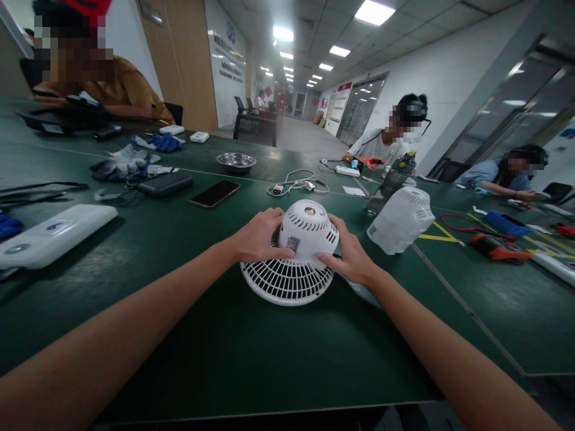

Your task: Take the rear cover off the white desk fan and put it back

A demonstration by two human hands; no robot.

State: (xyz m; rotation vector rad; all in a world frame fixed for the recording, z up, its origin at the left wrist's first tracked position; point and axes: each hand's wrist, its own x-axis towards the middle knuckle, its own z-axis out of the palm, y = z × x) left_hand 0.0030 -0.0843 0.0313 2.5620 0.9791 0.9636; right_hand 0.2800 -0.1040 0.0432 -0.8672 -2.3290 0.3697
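In front of me a white fan grille [287,284] lies on the green table. A rounded white motor housing [308,230] with vent slots and a small label sits on top of the grille. My left hand [265,236] wraps around the housing's left side, thumb along its lower front. From the right, my right hand [350,251] grips the same housing, its thumb at the front. Parts of the fingers on both hands are hidden behind the housing. To the right stands a white slotted plastic piece [402,221], apart from my hands.
A phone [215,194], a white cable [299,184] and a metal bowl [236,162] lie beyond my hands. A dark bottle [390,179] stands behind the white piece. At right rests an orange meter [499,248]; at left, a white device [56,235]. Several people sit around the table.
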